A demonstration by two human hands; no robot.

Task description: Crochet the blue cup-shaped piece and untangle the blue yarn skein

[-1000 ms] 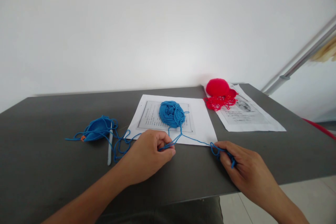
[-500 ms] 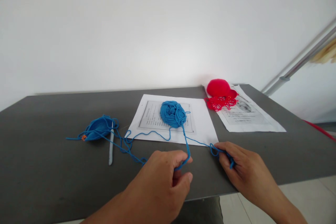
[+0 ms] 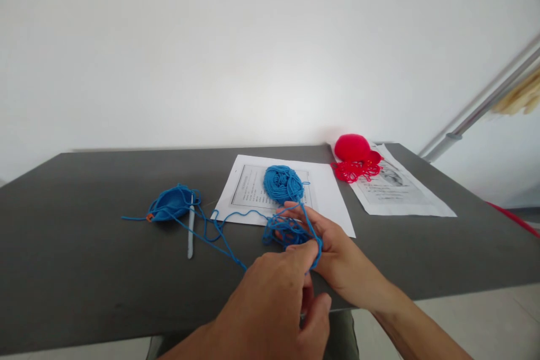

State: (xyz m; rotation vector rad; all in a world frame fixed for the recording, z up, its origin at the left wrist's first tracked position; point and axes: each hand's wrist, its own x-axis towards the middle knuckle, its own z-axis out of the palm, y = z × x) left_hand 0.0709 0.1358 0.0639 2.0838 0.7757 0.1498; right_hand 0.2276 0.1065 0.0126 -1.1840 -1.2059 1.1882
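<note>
My left hand (image 3: 274, 304) is closed, with a strand of blue yarn running taut over its index finger. Just beyond it, my right hand (image 3: 341, 253) is turned palm up, its fingers curled around a loose tangle of blue yarn (image 3: 287, 230). The two hands overlap, so some fingertips are hidden. From the coiled blue yarn skein (image 3: 278, 183), which lies on a printed sheet (image 3: 333, 202), a strand leads down to my hands. Another strand trails left to a blue yarn bundle (image 3: 172, 203) with a small orange piece at its edge.
A pale crochet hook (image 3: 190, 236) lies beside the left bundle. At the back right, a red yarn ball (image 3: 352, 148) and some loose red mesh (image 3: 353, 172) rest on a second sheet (image 3: 405, 197). The dark table (image 3: 84, 247) meets a white wall behind.
My right hand has moved left and turned palm up, and the tangled yarn now spreads over its fingers. My left hand has shifted right, meeting it. The view has moved slightly.
</note>
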